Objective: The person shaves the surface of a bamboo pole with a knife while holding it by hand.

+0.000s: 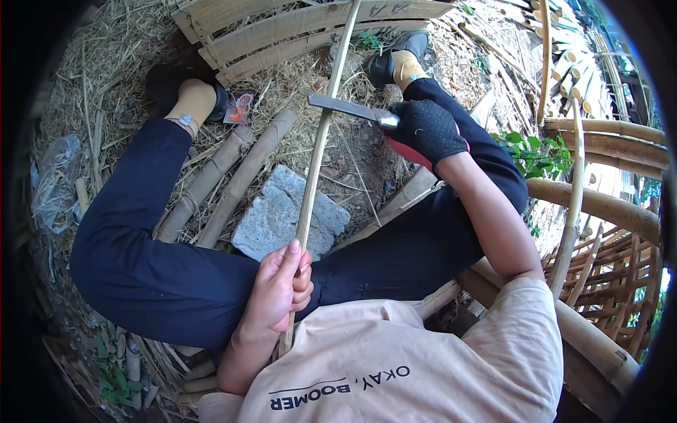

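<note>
My bare left hand is closed around the lower part of a long, thin bamboo strip. The strip rises from beside my shirt, between my legs, to the top of the view. In a black glove with a pinkish-red palm side, my right hand grips a knife by its handle, which the fingers mostly hide. Its steel blade points left and lies across the strip, well above my left hand. Whether the edge cuts into the bamboo, I cannot tell. Below the blade, a rough grey stone block sits on the ground behind the strip.
Two bamboo poles lie left of the stone. Wooden slats stand at the far side. Thick bamboo poles and a woven bamboo basket are on the right. A clear plastic bag lies at left amid dry straw.
</note>
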`<state>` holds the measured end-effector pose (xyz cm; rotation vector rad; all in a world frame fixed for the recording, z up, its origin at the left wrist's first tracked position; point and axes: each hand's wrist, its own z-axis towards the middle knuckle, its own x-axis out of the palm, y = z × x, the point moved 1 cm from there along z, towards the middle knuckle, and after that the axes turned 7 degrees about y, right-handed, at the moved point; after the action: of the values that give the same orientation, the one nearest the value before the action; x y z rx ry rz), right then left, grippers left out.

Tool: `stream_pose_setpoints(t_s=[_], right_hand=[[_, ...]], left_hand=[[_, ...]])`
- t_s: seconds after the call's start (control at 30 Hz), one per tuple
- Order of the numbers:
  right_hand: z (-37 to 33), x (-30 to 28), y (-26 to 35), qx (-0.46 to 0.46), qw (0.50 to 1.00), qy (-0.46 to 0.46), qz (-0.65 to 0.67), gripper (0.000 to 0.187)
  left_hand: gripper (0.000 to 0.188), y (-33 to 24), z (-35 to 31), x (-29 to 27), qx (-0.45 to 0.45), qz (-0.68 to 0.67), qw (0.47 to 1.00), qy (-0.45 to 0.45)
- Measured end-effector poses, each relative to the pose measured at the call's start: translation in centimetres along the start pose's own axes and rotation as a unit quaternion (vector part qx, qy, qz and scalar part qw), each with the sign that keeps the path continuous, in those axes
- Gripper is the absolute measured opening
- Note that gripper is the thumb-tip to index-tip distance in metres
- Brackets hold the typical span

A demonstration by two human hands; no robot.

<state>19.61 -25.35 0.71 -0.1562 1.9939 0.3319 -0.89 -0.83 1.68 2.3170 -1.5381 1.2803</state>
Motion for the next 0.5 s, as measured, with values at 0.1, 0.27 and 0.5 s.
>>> stream_pose_setpoints(t_s=[0.1,0.27,0.5], right_hand=[[1.3,-1.0,-2.1,-0.004,0.996,-0.086,-0.032,0.022],[-1.6,-0.4,1.4,-0.038,0.993,0.075,0.088,0.034],[-3.6,0.9,4.9,-0.167,0.975,0.146,-0.002,0.031]], left_hand=[[0.038,0.1,-0.3,-0.4,0.003,-0.010,1.000,0.009],[0.037,-0.1,-0.2,-0.5,0.006,-0.036,0.999,0.023],[0.036,0.4,0.1,-0.9,0.017,-0.012,0.999,0.024]])
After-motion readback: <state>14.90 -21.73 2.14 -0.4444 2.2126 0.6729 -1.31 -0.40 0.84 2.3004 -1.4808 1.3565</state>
